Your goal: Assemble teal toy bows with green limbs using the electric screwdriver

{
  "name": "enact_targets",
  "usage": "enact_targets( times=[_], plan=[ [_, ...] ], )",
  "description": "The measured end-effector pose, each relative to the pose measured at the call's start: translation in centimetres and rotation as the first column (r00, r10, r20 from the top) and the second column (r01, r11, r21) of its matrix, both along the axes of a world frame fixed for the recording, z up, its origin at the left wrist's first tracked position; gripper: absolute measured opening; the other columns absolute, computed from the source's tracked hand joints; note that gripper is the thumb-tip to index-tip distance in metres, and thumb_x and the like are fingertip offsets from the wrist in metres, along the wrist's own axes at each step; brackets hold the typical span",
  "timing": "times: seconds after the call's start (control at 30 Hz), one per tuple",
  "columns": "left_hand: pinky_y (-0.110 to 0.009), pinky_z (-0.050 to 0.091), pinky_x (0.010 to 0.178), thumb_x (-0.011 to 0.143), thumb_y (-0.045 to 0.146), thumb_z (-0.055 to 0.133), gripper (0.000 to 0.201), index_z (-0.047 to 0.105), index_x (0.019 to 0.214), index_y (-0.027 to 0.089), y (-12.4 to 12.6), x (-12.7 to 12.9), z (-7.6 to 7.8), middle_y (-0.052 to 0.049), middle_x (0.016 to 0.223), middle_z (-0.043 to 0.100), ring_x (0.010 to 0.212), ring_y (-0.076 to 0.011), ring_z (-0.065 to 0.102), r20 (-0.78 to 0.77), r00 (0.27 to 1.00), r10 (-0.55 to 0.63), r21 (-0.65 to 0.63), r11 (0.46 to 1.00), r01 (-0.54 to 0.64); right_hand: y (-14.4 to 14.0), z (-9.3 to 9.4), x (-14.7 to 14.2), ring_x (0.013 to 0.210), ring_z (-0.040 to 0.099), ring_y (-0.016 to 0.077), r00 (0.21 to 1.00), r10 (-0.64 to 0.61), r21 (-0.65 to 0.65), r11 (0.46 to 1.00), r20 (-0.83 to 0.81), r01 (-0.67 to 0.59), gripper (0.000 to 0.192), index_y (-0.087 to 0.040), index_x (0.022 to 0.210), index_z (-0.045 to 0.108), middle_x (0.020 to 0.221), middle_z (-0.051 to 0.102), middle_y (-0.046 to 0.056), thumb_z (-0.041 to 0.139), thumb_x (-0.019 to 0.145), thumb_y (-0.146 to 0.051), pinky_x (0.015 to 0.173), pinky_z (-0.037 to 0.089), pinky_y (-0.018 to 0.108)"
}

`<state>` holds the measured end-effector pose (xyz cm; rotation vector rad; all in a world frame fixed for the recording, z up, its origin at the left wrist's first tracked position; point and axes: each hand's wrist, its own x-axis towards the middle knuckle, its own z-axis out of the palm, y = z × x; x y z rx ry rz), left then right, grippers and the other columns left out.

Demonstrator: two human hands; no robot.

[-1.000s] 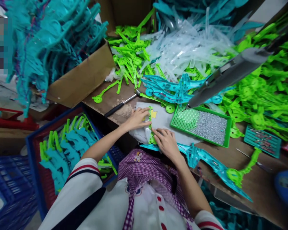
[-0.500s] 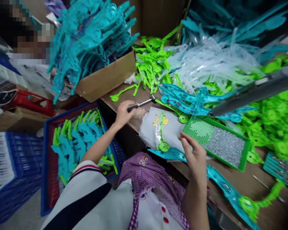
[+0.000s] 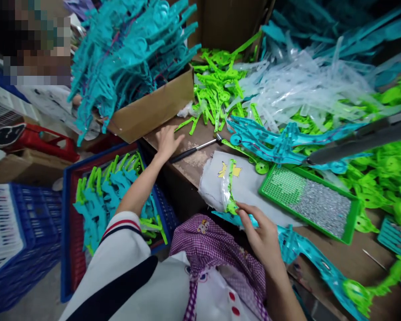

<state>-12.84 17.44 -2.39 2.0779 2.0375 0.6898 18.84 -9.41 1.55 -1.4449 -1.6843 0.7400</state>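
My right hand (image 3: 261,232) pinches the lower, round end of a green plastic piece (image 3: 230,189) that lies in a clear sleeve on a grey cloth (image 3: 254,187) at the table's near edge. Just under that hand a long teal plastic part (image 3: 307,258) runs along the edge. My left hand (image 3: 167,139) lies palm down with fingers extended on the brown table by the cardboard box (image 3: 150,109). Its fingertips touch the end of a loose green strip (image 3: 184,123). A small hammer (image 3: 195,149) lies right beside it.
A green tray of small screws (image 3: 307,200) sits right of the cloth, under a hanging power screwdriver (image 3: 364,138). Piles of green parts (image 3: 217,89), clear sleeves (image 3: 297,89) and teal parts (image 3: 127,53) crowd the back. A blue crate (image 3: 67,214) of assembled pieces stands below left. Another person is at upper left.
My left hand let go of the hammer handle and moved left onto the green strip. My right hand came down from the air onto the bagged green piece's lower end.
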Motion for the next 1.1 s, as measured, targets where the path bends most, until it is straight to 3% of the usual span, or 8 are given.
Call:
enact_targets(
  times=[0.17, 0.27, 0.33, 0.47, 0.63, 0.7, 0.83, 1.1],
  plan=[
    [-0.043, 0.042, 0.104, 0.078, 0.020, 0.074, 0.034, 0.069, 0.111, 0.013, 4.7, 5.2, 0.7, -0.018, 0.115, 0.071, 0.117, -0.0339, 0.061, 0.020, 0.999, -0.031, -0.220, 0.975, 0.035, 0.3, 0.4, -1.0, 0.085, 0.073, 0.0230, 0.970, 0.198, 0.099, 0.972, 0.142, -0.213, 0.024, -0.023, 0.116, 0.070, 0.097, 0.077, 0.007, 0.055, 0.099, -0.029, 0.078, 0.057, 0.038],
    [-0.043, 0.044, 0.103, 0.070, 0.009, 0.073, 0.025, 0.072, 0.095, 0.015, 3.9, 5.0, 0.7, -0.012, 0.097, 0.074, 0.109, -0.0317, 0.065, 0.102, 0.994, 0.037, -0.233, 0.972, -0.012, -2.2, -0.4, 1.1, 0.086, 0.074, 0.0210, 0.982, 0.136, 0.029, 0.990, 0.131, -0.141, 0.024, -0.026, 0.118, 0.069, 0.099, 0.077, 0.004, 0.057, 0.098, -0.028, 0.076, 0.059, 0.035],
    [-0.041, 0.047, 0.102, 0.064, 0.004, 0.075, 0.030, 0.070, 0.090, 0.016, 2.4, 4.1, 0.6, -0.006, 0.085, 0.073, 0.101, -0.0279, 0.068, 0.341, 0.932, 0.123, -0.203, 0.978, -0.055, -3.9, -0.7, 2.4, 0.087, 0.074, 0.0195, 0.990, 0.094, -0.020, 0.995, 0.102, -0.093, 0.022, -0.028, 0.116, 0.070, 0.100, 0.078, 0.002, 0.057, 0.098, -0.027, 0.075, 0.059, 0.032],
    [-0.035, 0.055, 0.093, 0.066, 0.004, 0.073, 0.026, 0.064, 0.088, 0.016, -0.3, 3.7, 0.6, 0.000, 0.073, 0.066, 0.082, -0.0170, 0.069, 0.835, 0.478, 0.273, -0.256, 0.961, -0.102, -4.2, -0.6, 2.7, 0.089, 0.074, 0.0192, 0.968, 0.229, -0.088, 0.971, 0.106, -0.220, 0.023, -0.028, 0.116, 0.071, 0.100, 0.078, 0.002, 0.055, 0.099, -0.028, 0.078, 0.059, 0.033],
    [-0.028, 0.058, 0.088, 0.064, 0.012, 0.082, 0.026, 0.065, 0.083, 0.016, -4.5, 5.3, 0.4, -0.001, 0.079, 0.069, 0.078, -0.0127, 0.069, 0.951, 0.117, 0.287, -0.289, 0.957, 0.004, -2.7, -0.9, 2.4, 0.086, 0.074, 0.0203, 0.950, 0.280, -0.086, 0.959, 0.135, -0.271, 0.025, -0.026, 0.114, 0.072, 0.097, 0.078, 0.004, 0.052, 0.101, -0.030, 0.077, 0.058, 0.034],
    [-0.028, 0.059, 0.081, 0.056, 0.013, 0.087, 0.036, 0.067, 0.086, 0.015, -6.7, 5.6, -0.2, -0.002, 0.082, 0.071, 0.076, -0.0133, 0.069, 0.963, 0.138, 0.230, -0.231, 0.973, -0.013, -2.8, -1.4, 2.6, 0.089, 0.074, 0.0194, 0.965, 0.242, -0.124, 0.965, 0.099, -0.229, 0.025, -0.025, 0.114, 0.072, 0.099, 0.078, 0.004, 0.052, 0.101, -0.031, 0.079, 0.058, 0.032],
    [-0.028, 0.058, 0.075, 0.051, 0.017, 0.090, 0.043, 0.067, 0.088, 0.015, -9.8, 5.5, -1.5, -0.003, 0.082, 0.072, 0.076, -0.0146, 0.069, 0.931, 0.349, 0.110, -0.032, 0.975, -0.220, -3.1, -2.6, 1.9, 0.090, 0.075, 0.0202, 0.972, 0.224, -0.149, 0.966, 0.072, -0.212, 0.026, -0.025, 0.113, 0.073, 0.102, 0.079, 0.004, 0.051, 0.101, -0.032, 0.081, 0.058, 0.033],
    [-0.029, 0.059, 0.078, 0.064, 0.023, 0.085, 0.031, 0.064, 0.086, 0.016, -10.3, 4.5, -2.3, -0.004, 0.083, 0.071, 0.080, -0.0160, 0.071, 0.874, 0.485, 0.030, 0.142, 0.939, -0.312, -2.5, -3.5, 0.5, 0.091, 0.075, 0.0215, 0.969, 0.227, -0.073, 0.973, 0.097, -0.221, 0.025, -0.025, 0.112, 0.073, 0.102, 0.079, 0.004, 0.051, 0.101, -0.031, 0.082, 0.058, 0.036]
  ],
)
